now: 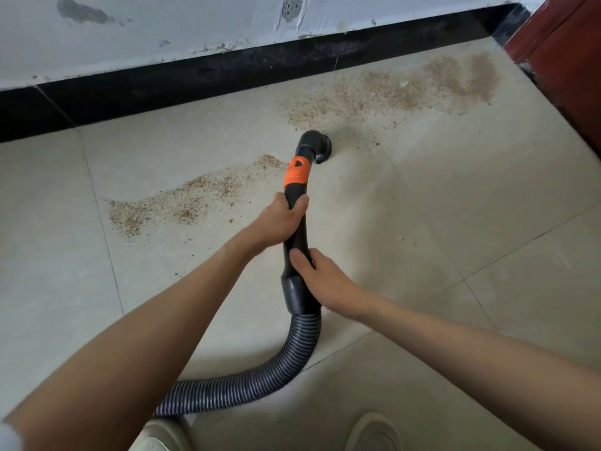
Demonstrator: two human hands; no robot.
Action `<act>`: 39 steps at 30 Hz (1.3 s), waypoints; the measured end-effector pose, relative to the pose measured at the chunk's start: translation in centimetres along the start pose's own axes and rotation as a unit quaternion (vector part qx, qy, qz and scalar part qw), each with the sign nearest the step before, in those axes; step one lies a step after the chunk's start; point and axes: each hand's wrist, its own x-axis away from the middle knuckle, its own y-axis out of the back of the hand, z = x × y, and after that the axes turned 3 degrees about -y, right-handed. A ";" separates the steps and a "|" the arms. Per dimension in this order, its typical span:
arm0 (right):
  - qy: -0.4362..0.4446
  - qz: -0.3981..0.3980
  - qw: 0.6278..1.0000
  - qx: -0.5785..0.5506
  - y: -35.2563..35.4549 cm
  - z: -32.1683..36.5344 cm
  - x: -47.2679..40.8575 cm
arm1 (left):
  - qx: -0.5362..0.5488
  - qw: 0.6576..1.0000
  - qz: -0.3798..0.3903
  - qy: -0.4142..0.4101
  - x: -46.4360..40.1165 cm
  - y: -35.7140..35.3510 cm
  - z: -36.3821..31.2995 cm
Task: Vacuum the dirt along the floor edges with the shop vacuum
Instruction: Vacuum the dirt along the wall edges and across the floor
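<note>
Two hands share the vacuum wand [294, 236]: the left hand [279, 222] has its grip clamped around the black tube just below the orange collar [296, 172], and the right hand [320, 278] has its grip closed lower down, where the tube widens into the cuff that meets the ribbed hose [260, 375]. The round nozzle [317, 146] sits on the floor [455, 255] at the near edge of the far dirt patch [390, 92], which spreads from the nozzle toward one o'clock, close along the black baseboard [162, 83]. A second dirt patch [182, 203] lies toward nine o'clock of the nozzle, well apart from the baseboard.

To do this pass well, I would keep the nozzle mouth flat to the tile and draw it slowly through the far patch, letting the upper hand steer while the lower one takes the hose's drag. Overlapping strokes toward the corner by the red-brown door frame [559, 60] should catch the thin brown smear there; then swing back for the nine o'clock patch.

The dirt looks like fine, tan, sawdust-like grit, loose and light. The tiles are smooth, pale beige and slightly glossy, with thin grout lines. The hose is corrugated grey plastic, curving away toward seven o'clock; the wand is hard, matte and gently bent. The wall [162, 27] above is scuffed, with patched paint.
</note>
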 end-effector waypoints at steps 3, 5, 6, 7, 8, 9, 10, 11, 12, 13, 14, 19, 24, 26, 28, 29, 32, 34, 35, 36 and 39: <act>-0.007 -0.034 0.999 -0.012 2.3 1.1 -2.1 | -0.017 1.000 -0.022 -0.003 -0.7 1.1 0.1; -0.026 -0.099 0.993 -0.061 4.4 1.8 -3.4 | -0.005 1.000 -0.010 0.000 0.0 1.3 0.8; -0.033 -0.127 0.989 -0.072 5.2 2.2 -4.2 | -0.003 1.000 -0.002 0.003 0.6 1.2 1.0; -0.038 -0.143 0.985 -0.086 5.9 2.8 -4.9 | -0.003 1.000 0.006 0.004 1.1 1.1 1.1; -0.043 -0.148 0.982 -0.111 6.2 3.4 -5.6 | -0.008 1.000 0.010 0.001 1.4 0.8 1.0; -0.049 -0.143 0.977 -0.148 6.3 4.0 -6.2 | -0.018 1.000 0.012 -0.002 1.6 0.6 0.8; -0.056 -0.131 0.972 -0.185 6.1 4.5 -6.7 | -0.032 0.999 0.011 -0.005 1.8 0.4 0.5; -0.060 -0.120 0.968 -0.214 6.0 4.8 -7.3 | -0.049 0.999 0.010 -0.007 1.9 0.2 0.1; -0.061 -0.118 0.965 -0.226 5.8 5.0 -7.6 | -0.067 0.998 0.007 -0.010 2.1 -0.1 -0.2; -0.064 -0.125 0.963 -0.231 5.8 5.1 -7.8 | -0.089 0.996 0.004 -0.013 2.3 -0.5 -0.5; -0.070 -0.137 0.959 -0.238 5.9 5.0 -7.9 | -0.112 0.993 0.002 -0.019 2.5 -0.8 -0.6; -0.112 -0.146 0.938 -0.294 6.7 2.8 -7.6 | -0.232 0.971 0.028 -0.053 3.5 -2.2 0.2; -0.131 -0.060 0.915 -0.378 6.2 0.4 -6.4 | -0.202 0.973 0.099 -0.048 4.6 -2.6 2.4; -0.127 -0.025 0.905 -0.405 6.0 0.4 -6.2 | -0.193 0.975 0.105 -0.044 4.9 -2.3 3.1; -0.121 -0.009 0.902 -0.415 5.5 0.8 -6.4 | -0.195 0.975 0.093 -0.043 5.3 -1.9 3.6; -0.120 -0.001 0.903 -0.413 5.1 1.1 -6.6 | -0.196 0.976 0.083 -0.041 5.4 -1.7 3.9; -0.116 0.026 0.904 -0.411 3.8 2.1 -7.3 | -0.206 0.977 0.050 -0.033 5.8 -0.7 4.6; -0.110 0.043 0.904 -0.411 3.1 2.8 -8.0 | -0.214 0.976 0.034 -0.033 5.8 0.0 5.1; -0.108 0.049 0.904 -0.410 2.8 3.3 -8.4 | -0.215 0.976 0.025 -0.032 5.7 0.4 5.3; -0.107 0.054 0.906 -0.406 2.5 3.9 -8.8 | -0.214 0.976 0.015 -0.029 5.6 0.8 5.4; -0.107 0.057 0.910 -0.396 1.3 5.7 -10.0 | -0.202 0.979 -0.018 -0.016 5.3 2.1 6.0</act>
